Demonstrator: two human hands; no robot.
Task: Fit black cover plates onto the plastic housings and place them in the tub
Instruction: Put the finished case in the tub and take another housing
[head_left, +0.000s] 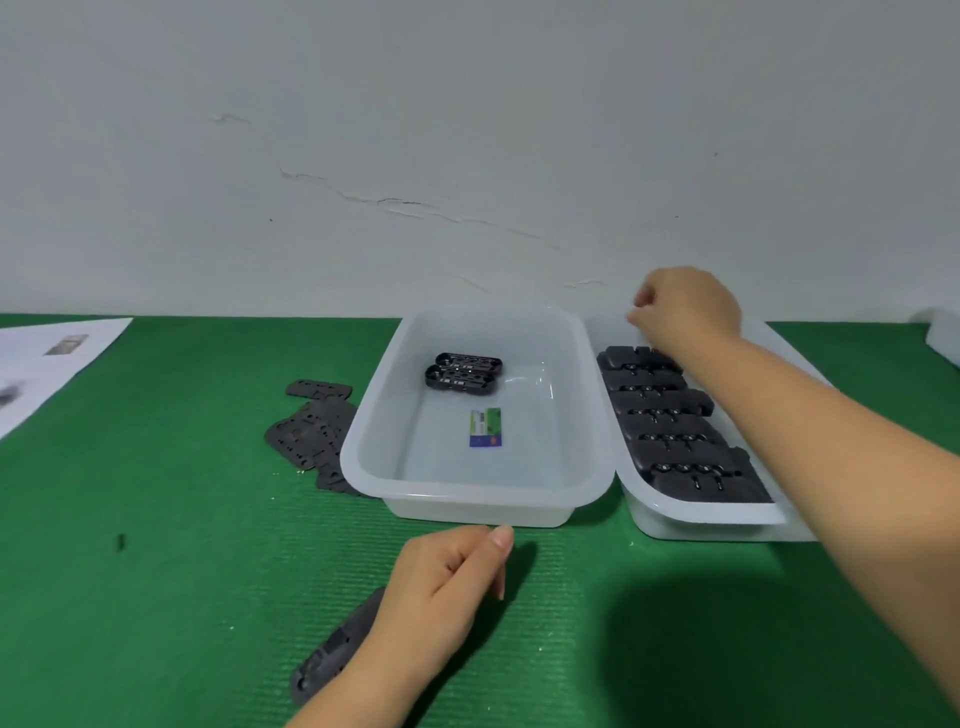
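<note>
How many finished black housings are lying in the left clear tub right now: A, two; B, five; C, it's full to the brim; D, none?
A: two black housings lie side by side at the far end of the left tub, with only a small printed card on the rest of its floor.

Green mat (156, 545) bears two tubs (395, 499) (675, 525), cover plates (311, 431), paper (47, 358).

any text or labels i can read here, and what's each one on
No text can be read in this view.
Green, white and blue card on the floor of the left tub: it carries print, too small and blurred to read.
White paper sheet at the table's left edge: shows grey pictures only, no legible words.
Black housings and cover plates: no markings can be made out.
</note>
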